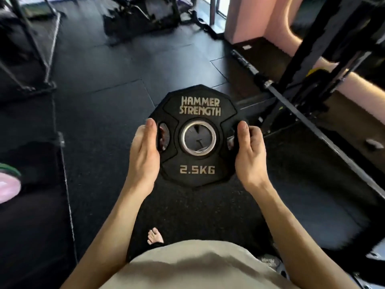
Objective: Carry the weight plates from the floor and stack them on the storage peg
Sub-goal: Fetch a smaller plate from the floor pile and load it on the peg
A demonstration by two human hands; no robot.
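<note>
A beige shirt front fills the bottom edge, nearest the lens, and a bare foot shows just beyond it on the black rubber floor; both forearms reach forward from there to a single weight plate, held up off the floor at about waist level, face to the camera, marked HAMMER STRENGTH and 2.5KG. The left hand clasps the plate's left rim, thumb lying along the front face and fingers curled behind, their tips visible through the left grip slot; the right hand mirrors it on the right rim, thumb in front and fingers wrapped round the back. The even two-sided hold probably serves to keep the steel-ringed centre hole level and in sight — useful for lining it up over a peg; the plate is light enough that one hand might do, so this looks like a matter of aim, not strain. To the right stands a dark rack frame with a barbell slanting down across it; no storage peg can be made out there, the edges being blurred. A second plate seems to lie on the floor at lower right — so more carrying likely remains.
</note>
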